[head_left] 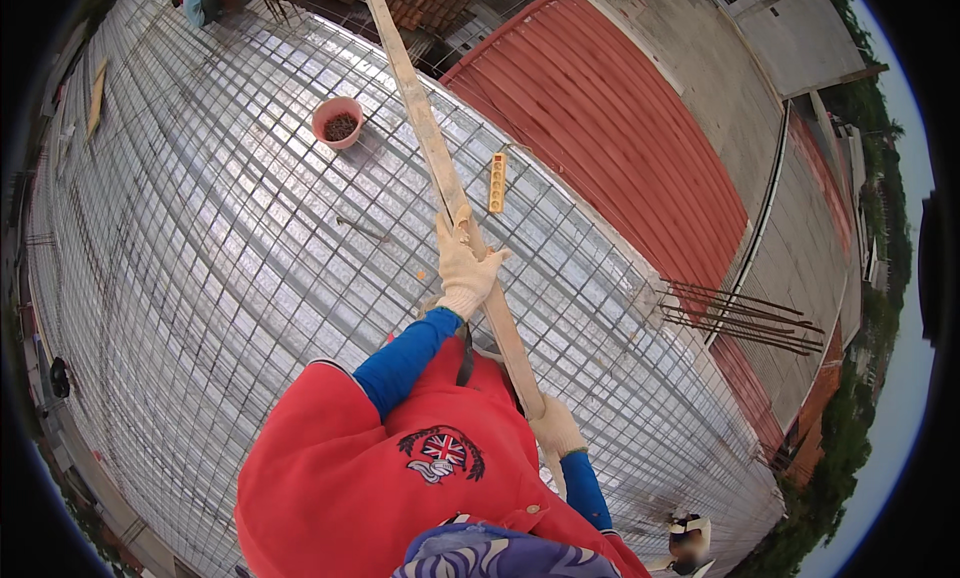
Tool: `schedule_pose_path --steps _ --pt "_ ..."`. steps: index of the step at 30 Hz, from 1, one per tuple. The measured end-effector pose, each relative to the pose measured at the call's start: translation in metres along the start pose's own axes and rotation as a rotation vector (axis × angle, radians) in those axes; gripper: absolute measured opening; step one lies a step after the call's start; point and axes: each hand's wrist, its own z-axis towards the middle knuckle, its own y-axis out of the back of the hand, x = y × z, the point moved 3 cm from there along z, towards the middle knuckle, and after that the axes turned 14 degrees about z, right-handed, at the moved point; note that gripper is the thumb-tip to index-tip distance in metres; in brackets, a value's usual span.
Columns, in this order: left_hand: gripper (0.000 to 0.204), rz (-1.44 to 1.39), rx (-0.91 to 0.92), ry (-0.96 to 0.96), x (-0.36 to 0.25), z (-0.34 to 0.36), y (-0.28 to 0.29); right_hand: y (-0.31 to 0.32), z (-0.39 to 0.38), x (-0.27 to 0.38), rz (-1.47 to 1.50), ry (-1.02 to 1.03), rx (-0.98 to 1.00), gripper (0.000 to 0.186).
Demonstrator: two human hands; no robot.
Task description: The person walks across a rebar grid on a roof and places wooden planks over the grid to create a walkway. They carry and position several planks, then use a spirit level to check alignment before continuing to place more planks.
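A long wooden plank (415, 103) runs from the top of the view down toward my body, above a grid of steel bars (270, 248) laid over shiny corrugated metal sheeting. My left hand (467, 266), in a pale knitted glove, grips the plank's middle. Lower down, my right hand (556, 427), gloved alike, is closed around the plank near my right side; part of its fingers is hidden. Just right of the plank lies a yellow power strip (497, 184). To the left, a pink bucket (337, 124) holds small dark pieces.
A thin metal rod-like tool (361, 229) lies on the grid. Several steel bars (745, 318) jut out at the right edge, beside a lower red roof (620, 128). One person (205, 0) is at the far left; another (688, 546) is at lower right. A board (97, 96) lies far left.
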Motion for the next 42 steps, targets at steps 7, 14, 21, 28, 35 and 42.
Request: schedule_pose_path --steps 7,14,21,28,35,42 --pt "0.114 0.071 -0.035 0.051 -0.01 -0.028 -0.035 0.034 0.008 -0.043 -0.001 -0.026 0.083 0.062" --pt "0.117 0.172 0.029 0.133 -0.036 -0.054 -0.062 0.066 0.021 -0.093 0.043 0.077 0.088 0.073" --pt "0.119 0.2 0.015 0.118 -0.059 -0.094 -0.094 0.091 0.016 -0.145 0.038 0.085 0.078 0.062" --pt "0.122 0.223 -0.08 0.06 -0.071 -0.126 -0.114 0.105 0.016 -0.188 -0.015 0.135 0.053 0.051" --pt "0.125 0.099 -0.033 0.074 -0.058 -0.139 -0.135 0.105 0.008 -0.201 0.108 0.19 0.068 0.061" --pt "0.122 0.212 -0.048 0.002 -0.077 -0.154 -0.123 0.102 0.012 -0.216 0.077 0.163 0.102 0.059"
